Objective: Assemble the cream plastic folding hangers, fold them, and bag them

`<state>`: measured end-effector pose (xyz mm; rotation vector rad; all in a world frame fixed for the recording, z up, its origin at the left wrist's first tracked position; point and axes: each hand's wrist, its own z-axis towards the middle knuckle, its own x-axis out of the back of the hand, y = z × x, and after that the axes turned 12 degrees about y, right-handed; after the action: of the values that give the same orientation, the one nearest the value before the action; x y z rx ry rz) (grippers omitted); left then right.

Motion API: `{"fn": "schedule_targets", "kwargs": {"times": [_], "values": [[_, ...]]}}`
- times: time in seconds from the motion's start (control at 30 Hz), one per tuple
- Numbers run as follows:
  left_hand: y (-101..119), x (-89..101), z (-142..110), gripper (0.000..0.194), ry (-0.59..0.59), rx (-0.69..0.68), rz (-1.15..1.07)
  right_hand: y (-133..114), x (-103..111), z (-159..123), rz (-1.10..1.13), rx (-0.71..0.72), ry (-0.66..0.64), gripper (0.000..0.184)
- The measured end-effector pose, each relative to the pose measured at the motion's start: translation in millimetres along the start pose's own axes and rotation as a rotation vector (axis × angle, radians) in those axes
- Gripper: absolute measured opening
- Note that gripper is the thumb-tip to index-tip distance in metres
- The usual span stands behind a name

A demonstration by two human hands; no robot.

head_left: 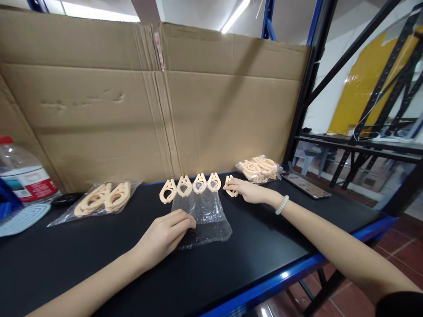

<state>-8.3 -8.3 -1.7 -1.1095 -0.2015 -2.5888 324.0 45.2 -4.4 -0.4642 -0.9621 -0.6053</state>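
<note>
A clear plastic bag (206, 215) lies flat on the black table in front of me. My left hand (167, 233) is closed at its left side, fingers curled over the film. Along the bag's far edge several beige plastic clips with teardrop-shaped openings stand in a row, among them one clip (168, 191) at the left end and another (199, 183) near the middle. My right hand (247, 189), with a beaded bracelet (282, 205) at the wrist, pinches the rightmost clip (230, 185), which sits a little apart from the others. The fingertips partly cover that clip.
Filled bags of clips lie at the left (102, 200) and back right (259, 168). A phone (306, 185) rests at the right. On the left are a bottle (24, 174), a light blue brush (24, 219) and a dark object (66, 199). A cardboard wall (231, 114) closes the back.
</note>
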Motion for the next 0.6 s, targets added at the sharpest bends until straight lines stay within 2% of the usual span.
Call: {"fn": "schedule_targets", "kwargs": {"times": [0.2, 0.43, 0.5, 0.6], "values": [[0, -0.8, -1, 0.021, -0.006, 0.001, -0.001, -4, 3, 0, -0.015, -0.016, -0.01, 0.055], [2, 1.0, 2, 0.023, 0.0, -0.018, 0.007, -19, 11, 1, 0.028, -0.104, -0.06, 0.033], [2, 1.2, 3, 0.022, 0.007, -0.024, 0.013, -24, 14, 2, 0.047, -0.099, -0.041, 0.031], [2, 0.9, 3, 0.022, 0.007, -0.023, 0.02, -26, 19, 3, 0.061, -0.124, -0.047, 0.036]]}}
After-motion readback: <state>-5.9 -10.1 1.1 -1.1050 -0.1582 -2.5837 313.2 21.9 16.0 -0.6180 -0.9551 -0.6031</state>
